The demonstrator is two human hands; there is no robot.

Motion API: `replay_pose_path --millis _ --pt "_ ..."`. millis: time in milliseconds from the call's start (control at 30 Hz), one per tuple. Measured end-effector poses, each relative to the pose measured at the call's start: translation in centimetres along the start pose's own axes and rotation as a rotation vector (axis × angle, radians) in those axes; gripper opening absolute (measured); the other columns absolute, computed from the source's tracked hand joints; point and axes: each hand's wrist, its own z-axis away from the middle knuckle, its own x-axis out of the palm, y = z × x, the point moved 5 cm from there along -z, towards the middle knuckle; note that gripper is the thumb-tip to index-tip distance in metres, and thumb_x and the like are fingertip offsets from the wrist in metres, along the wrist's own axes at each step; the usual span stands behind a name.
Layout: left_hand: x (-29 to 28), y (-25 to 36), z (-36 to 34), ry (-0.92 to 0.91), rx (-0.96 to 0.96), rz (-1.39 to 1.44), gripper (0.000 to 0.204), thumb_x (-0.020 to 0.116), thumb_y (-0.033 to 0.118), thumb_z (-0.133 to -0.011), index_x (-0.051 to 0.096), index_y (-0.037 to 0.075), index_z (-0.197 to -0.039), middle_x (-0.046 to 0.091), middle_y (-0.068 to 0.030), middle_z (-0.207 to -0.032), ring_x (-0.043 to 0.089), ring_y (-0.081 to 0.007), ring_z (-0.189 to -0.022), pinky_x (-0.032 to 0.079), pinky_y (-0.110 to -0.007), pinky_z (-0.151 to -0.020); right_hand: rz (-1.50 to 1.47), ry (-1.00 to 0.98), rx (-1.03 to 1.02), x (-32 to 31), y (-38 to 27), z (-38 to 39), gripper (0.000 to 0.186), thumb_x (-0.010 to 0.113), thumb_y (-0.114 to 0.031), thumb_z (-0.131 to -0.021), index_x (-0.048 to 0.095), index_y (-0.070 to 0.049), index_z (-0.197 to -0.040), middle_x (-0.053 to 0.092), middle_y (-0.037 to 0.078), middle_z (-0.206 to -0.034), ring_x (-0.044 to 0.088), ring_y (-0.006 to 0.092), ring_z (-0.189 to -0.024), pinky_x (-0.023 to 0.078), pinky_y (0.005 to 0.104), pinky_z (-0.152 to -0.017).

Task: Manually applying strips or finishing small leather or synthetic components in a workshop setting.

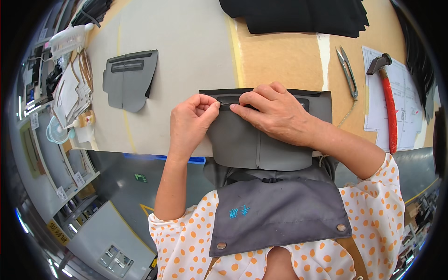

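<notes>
A grey panel (261,149) with a black top edge lies at the table's front edge, its lower part hanging toward me. Along its upper part runs a dark recessed slot with a black strip (226,104). My left hand (192,123) is closed, thumb and forefinger pinching the strip near the slot's left end. My right hand (277,112) lies over the panel with fingers bent, its thumb and fingertips pressed at the strip just beside the left fingertips. That hand covers the middle of the slot; the exact grip under it is hidden.
A similar grey piece (130,81) lies at left on the table (186,56). Black sheets (298,16) are stacked at the far side. To the right are thread snips (347,74), a red-handled hammer (388,102) and paper drawings (373,112). Paper templates (72,91) crowd the left edge.
</notes>
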Motion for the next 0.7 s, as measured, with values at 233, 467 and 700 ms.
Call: replay_pose_path --millis 233,467,700 --pt "-0.01 0.52 -0.02 0.027 -0.044 -0.073 0.015 0.074 0.016 -0.089 0.074 0.0 -0.089 0.069 -0.0012 -0.068 0.063 -0.0066 -0.063 0.052 -0.024 -0.063 -0.001 0.04 0.008 0.18 0.06 0.09 0.035 0.066 -0.014 -0.083 0.071 -0.008 -0.118 0.06 0.001 -0.106 0.057 0.0173 -0.099 0.045 0.032 -0.082" --pt "0.24 0.77 0.1 0.058 0.001 -0.12 0.012 0.075 0.013 -0.091 0.073 0.001 -0.089 0.066 0.0028 -0.071 0.058 -0.0029 -0.064 0.048 -0.02 -0.059 0.016 0.031 0.004 0.31 0.03 0.11 0.035 0.066 -0.015 -0.083 0.071 -0.008 -0.117 0.059 0.001 -0.104 0.057 0.0173 -0.098 0.045 0.0315 -0.081" --pt "-0.18 0.42 -0.36 0.012 -0.056 0.039 0.028 0.078 0.015 -0.09 0.059 0.004 -0.107 0.064 0.003 -0.074 0.064 -0.0061 -0.066 0.048 -0.022 -0.055 0.008 0.013 0.0 0.14 0.04 0.03 0.035 0.066 -0.015 -0.084 0.071 -0.007 -0.118 0.06 0.001 -0.107 0.057 0.0173 -0.1 0.046 0.0319 -0.083"
